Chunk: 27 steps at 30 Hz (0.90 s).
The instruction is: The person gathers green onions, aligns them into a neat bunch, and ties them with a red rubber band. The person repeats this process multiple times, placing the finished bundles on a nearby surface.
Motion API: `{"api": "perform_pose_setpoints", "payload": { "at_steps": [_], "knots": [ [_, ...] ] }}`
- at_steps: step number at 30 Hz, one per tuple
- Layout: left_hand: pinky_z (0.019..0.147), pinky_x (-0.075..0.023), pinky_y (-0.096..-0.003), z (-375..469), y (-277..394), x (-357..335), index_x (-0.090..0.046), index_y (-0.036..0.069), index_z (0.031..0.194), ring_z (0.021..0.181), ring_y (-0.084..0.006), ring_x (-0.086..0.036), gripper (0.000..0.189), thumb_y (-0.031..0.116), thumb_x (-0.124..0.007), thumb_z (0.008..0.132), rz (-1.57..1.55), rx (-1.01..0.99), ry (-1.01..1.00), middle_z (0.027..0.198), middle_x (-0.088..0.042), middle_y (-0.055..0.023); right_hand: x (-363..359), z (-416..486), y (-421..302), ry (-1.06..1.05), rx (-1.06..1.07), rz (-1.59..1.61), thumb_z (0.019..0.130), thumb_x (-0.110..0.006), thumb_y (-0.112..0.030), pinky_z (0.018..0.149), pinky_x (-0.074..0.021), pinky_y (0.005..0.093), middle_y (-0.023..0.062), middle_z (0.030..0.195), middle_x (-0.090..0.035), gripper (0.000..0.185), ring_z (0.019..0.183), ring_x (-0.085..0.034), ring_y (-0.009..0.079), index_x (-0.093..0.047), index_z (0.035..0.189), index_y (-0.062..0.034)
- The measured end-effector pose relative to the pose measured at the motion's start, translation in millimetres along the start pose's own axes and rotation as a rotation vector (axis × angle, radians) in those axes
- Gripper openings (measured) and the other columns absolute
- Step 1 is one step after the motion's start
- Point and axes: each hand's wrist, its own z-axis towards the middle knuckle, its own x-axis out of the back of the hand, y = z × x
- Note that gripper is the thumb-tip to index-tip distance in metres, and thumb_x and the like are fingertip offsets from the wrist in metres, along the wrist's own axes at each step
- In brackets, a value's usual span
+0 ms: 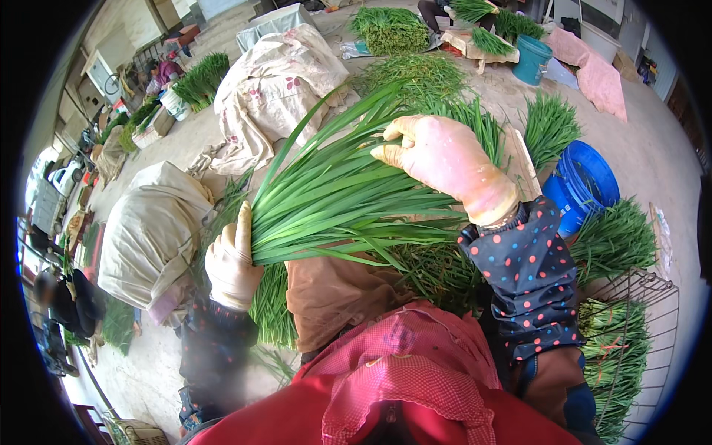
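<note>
My left hand, in a pale rubber glove, is closed around one end of a bunch of long flat green leaves, which look like garlic chives. The leaves fan out to the right above my lap. My right hand, gloved with pink and yellowish stains, is over the upper right of the fan. Its thumb and a finger are bent towards the leaves; whether they pinch any leaf is unclear. Below the bunch, a brown cloth covers my lap, with loose green leaves beside it.
A blue bucket stands at right, near a wire basket around tied green bundles. Cloth-covered heaps lie ahead and left. Loose greens are strewn ahead. Other people sit farther off among stacked greens.
</note>
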Motion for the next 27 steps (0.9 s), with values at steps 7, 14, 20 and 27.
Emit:
{"api": "perform_pose_setpoints", "payload": {
  "at_steps": [7,14,20,27],
  "knots": [
    [0.061,-0.0430,-0.0337,9.4,7.0,4.0,-0.046,0.009,0.136,0.067,-0.0233,-0.053,0.076,0.014,-0.067,0.063,-0.034,-0.053,0.014,0.083,-0.054,-0.0053,-26.6,13.9,-3.3,-0.120,0.182,0.126,0.077,-0.068,-0.045,0.065,-0.0496,0.0406,0.0111,0.074,-0.066,0.036,0.070,-0.064,0.0313,-0.067,0.080,-0.0083],
    [0.062,-0.0442,-0.0330,-1.5,7.8,-2.8,-0.049,0.009,0.134,0.069,-0.0227,-0.056,0.071,0.016,-0.067,0.065,-0.056,-0.044,0.052,0.085,-0.057,-0.0051,20.1,-8.5,0.7,0.373,0.041,0.765,0.088,-0.060,-0.008,0.059,-0.0462,0.0237,0.0055,0.077,-0.067,0.010,0.063,-0.056,0.0087,-0.062,0.082,0.0002],
    [0.061,-0.0460,-0.0355,-4.1,4.3,-4.1,-0.050,0.007,0.131,0.069,-0.0251,-0.058,0.066,0.020,-0.070,0.069,-0.088,0.028,0.111,0.086,-0.059,-0.0068,14.6,-66.3,4.6,0.336,0.175,0.214,0.076,-0.064,0.001,0.069,-0.0510,0.0294,0.0070,0.088,-0.067,0.013,0.079,-0.065,0.0180,-0.059,0.086,-0.0044],
    [0.059,-0.0445,-0.0356,-2.9,2.6,3.7,-0.050,0.004,0.131,0.067,-0.0262,-0.057,0.067,0.028,-0.071,0.073,-0.069,0.034,0.178,0.088,-0.061,-0.0082,-6.3,-67.2,9.8,0.307,-0.231,0.758,0.091,-0.057,-0.009,0.061,-0.0511,0.0262,0.0069,0.085,-0.067,0.011,0.067,-0.066,0.0145,-0.060,0.097,-0.0010]
  ]
}}
